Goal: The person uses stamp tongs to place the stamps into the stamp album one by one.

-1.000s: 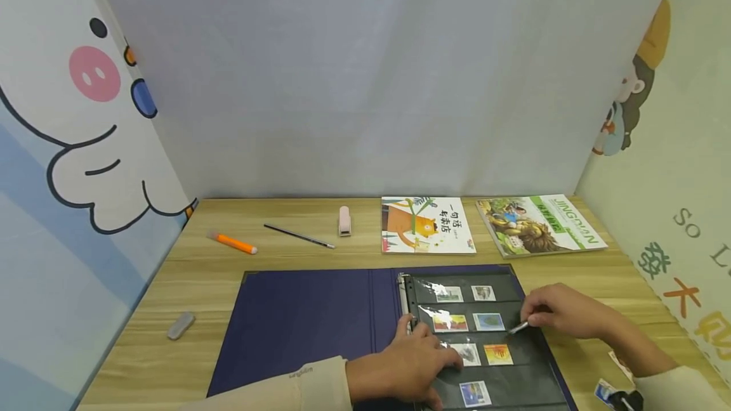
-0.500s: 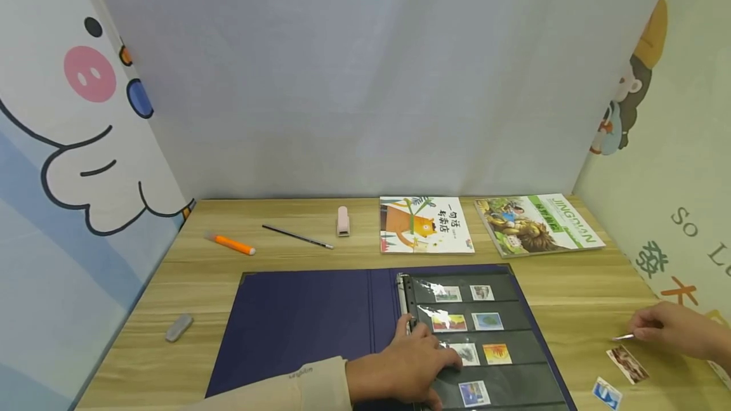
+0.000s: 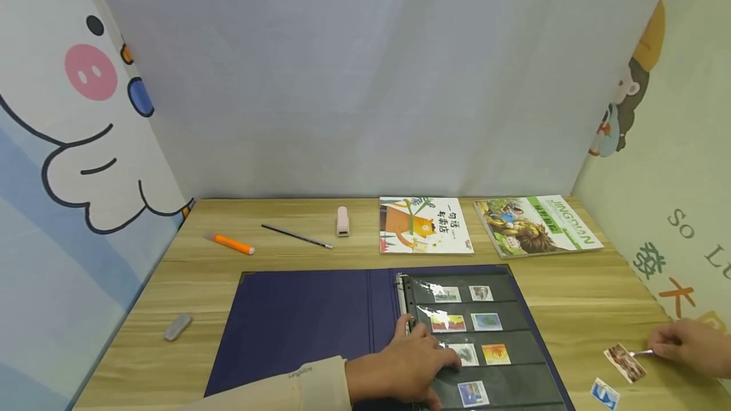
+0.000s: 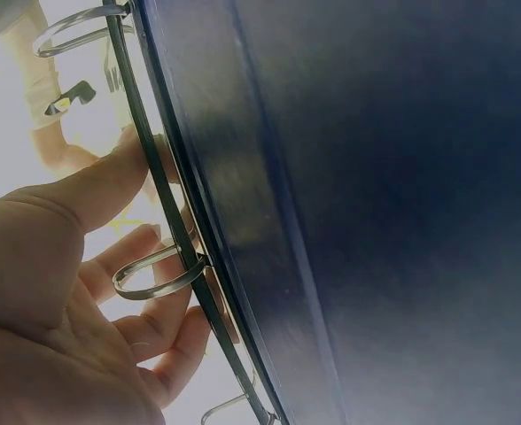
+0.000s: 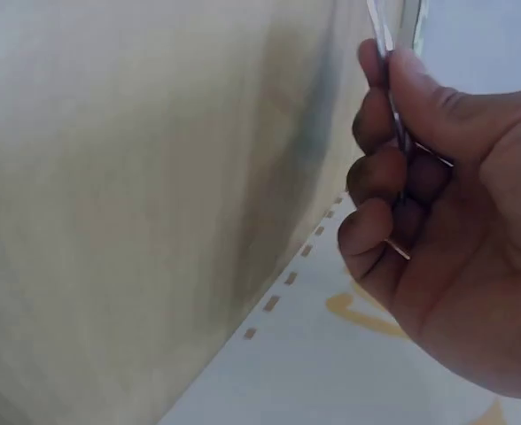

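A stamp album (image 3: 311,322) lies spread on the table, its dark page (image 3: 514,385) holding several stamps in clear strips. My left hand (image 3: 408,363) rests on that page beside the ring spine, fingers relaxed; the left wrist view shows it close to the metal rings (image 4: 159,279). At the far right, my right hand (image 3: 693,346) pinches a pair of metal tweezers (image 3: 642,352), whose tips overlap the edge of a brown stamp (image 3: 625,363) on the table. Thumb and curled fingers hold the tweezers (image 5: 393,106) in the right wrist view. A blue stamp (image 3: 605,393) lies just nearer.
Behind the album lie two picture books, one white (image 3: 426,226) and one green (image 3: 537,225). A pink stapler (image 3: 342,221), a pencil (image 3: 297,236) and an orange marker (image 3: 231,243) are at the back left. A grey eraser (image 3: 178,326) sits left of the album.
My right hand has moved off the album page to the right with the tweezers, then slightly nearer, bringing the tips to the brown stamp. The left hand stays put.
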Available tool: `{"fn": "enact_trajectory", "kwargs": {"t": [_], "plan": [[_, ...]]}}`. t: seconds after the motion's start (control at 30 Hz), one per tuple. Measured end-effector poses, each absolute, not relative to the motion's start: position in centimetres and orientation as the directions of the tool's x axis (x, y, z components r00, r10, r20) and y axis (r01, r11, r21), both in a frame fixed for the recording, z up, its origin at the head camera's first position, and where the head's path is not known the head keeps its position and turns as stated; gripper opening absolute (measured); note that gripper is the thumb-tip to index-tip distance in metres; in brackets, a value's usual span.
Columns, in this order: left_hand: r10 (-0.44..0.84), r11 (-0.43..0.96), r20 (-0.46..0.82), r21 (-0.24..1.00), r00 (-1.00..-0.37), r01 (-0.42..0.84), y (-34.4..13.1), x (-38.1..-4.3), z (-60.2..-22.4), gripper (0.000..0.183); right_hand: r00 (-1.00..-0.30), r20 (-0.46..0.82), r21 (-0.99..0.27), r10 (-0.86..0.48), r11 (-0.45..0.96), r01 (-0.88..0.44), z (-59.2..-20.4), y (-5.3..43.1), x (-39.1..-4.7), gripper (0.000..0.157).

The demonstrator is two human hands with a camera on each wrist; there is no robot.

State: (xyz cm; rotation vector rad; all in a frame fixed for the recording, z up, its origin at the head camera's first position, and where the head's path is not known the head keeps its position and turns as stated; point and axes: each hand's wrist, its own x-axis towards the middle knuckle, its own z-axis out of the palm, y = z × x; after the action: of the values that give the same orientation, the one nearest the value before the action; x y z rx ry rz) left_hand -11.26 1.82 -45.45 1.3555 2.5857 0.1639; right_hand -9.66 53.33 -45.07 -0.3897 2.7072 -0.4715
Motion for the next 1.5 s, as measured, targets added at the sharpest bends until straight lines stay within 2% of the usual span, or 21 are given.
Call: {"fn": "enact_trajectory", "kwargs": {"t": [0.1, 0.3, 0.4, 0.53, 0.77, 1.0, 1.27, 1.5], "plan": [[0.822, 0.57, -0.14, 0.194, -0.552, 0.799, 1.9, -11.2, -45.5, 0.063, -0.91, -0.262, -0.352, -0.323, 0.909, -0.222, -44.5, 52.4, -9.8, 0.013], [0.816, 0.579, -0.138, 0.177, -0.562, 0.796, 1.9, -11.1, -45.6, 0.062, -0.892, -0.163, -0.526, -0.423, 0.802, -0.284, -43.6, 48.4, -11.4, 0.014], [0.817, 0.577, -0.124, 0.166, -0.564, 0.8, 1.9, -11.0, -45.6, 0.062, -0.869, -0.081, -0.538, -0.487, 0.756, -0.373, -43.3, 45.7, -12.7, 0.013], [0.82, 0.573, -0.119, 0.174, -0.56, 0.801, 1.9, -11.2, -45.6, 0.063, -0.843, -0.035, -0.508, -0.537, 0.736, -0.448, -42.9, 41.9, -14.4, 0.012], [0.823, 0.568, -0.129, 0.184, -0.553, 0.803, 1.7, -11.4, -45.7, 0.063, -0.738, -0.042, -0.551, -0.674, 0.632, -0.545, -43.1, 35.9, -15.8, 0.011], [0.828, 0.56, -0.14, 0.182, -0.543, 0.808, 1.6, -11.3, -45.6, 0.063, -0.661, -0.105, -0.561, -0.743, 0.593, -0.578, -44.3, 33.0, -15.4, 0.016], [0.824, 0.567, -0.125, 0.172, -0.553, 0.805, 1.7, -11.2, -45.5, 0.063, -0.618, -0.144, -0.58, -0.773, 0.572, -0.58, -44.6, 32.3, -14.1, 0.016], [0.828, 0.56, -0.121, 0.181, -0.547, 0.808, 1.7, -11.2, -45.5, 0.063, -0.615, -0.151, -0.578, -0.774, 0.574, -0.58, -44.9, 32.3, -13.5, 0.018]]}}
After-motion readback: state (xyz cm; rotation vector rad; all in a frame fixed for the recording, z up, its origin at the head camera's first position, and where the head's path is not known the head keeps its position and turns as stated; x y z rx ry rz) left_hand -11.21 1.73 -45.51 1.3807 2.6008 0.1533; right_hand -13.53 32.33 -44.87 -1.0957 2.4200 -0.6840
